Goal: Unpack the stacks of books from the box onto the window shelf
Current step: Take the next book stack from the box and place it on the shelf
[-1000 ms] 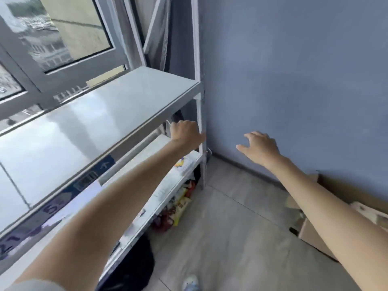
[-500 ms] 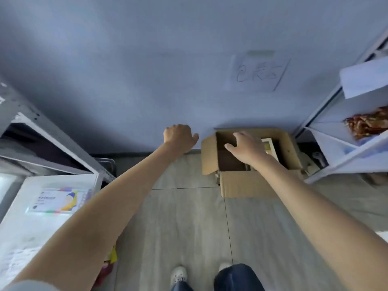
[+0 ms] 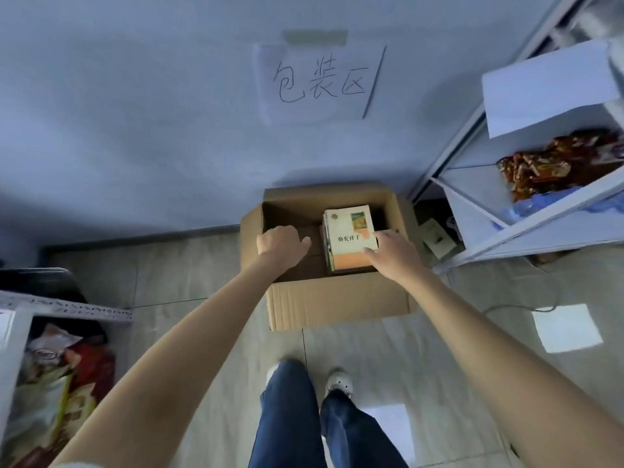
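Against the blue wall sits our cardboard box (image 3: 337, 298), one stack of books (image 3: 349, 238) left inside. Left hand (image 3: 280, 244) loosely curled, holding nothing; right hand (image 3: 393, 255) touches the stack, grip unclear.

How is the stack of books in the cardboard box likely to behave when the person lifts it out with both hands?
The stack of books is probably heavy for its size, being several books deep. Its edges look uneven, so loose books may slide or fan apart unless squeezed from both sides. The top cover looks smooth, perhaps slippery. The cardboard box walls leave little room on the right.
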Demonstrator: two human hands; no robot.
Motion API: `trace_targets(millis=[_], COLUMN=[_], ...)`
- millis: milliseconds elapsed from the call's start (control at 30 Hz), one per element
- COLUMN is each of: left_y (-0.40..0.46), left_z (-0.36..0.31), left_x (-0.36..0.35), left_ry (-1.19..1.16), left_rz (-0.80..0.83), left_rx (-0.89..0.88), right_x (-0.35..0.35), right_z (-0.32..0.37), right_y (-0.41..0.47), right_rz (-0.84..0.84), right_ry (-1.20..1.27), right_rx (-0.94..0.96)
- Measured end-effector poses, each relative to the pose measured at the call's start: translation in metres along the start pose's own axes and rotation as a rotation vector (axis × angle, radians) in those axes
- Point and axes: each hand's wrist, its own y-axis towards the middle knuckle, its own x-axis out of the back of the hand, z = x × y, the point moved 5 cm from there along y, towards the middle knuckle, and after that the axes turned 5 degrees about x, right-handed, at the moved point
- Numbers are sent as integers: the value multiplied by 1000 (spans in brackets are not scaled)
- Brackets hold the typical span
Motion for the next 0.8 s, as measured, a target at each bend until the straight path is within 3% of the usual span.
trace_targets(millis=[267, 633, 800], left_y=[97, 206, 250], left_z=[-34, -49, -65], left_x=[-73, -209, -270], left_ry=[-144, -41, -134], left_rz=[170, 352, 449], left_rx=[89, 177, 244], right_x=[-50, -174, -223], right_z=[-72, -148, -176], right_y=[108, 247, 282], right_rz=[96, 277, 342], right_ry=[34, 152, 257], right_rx=[-50, -145, -244])
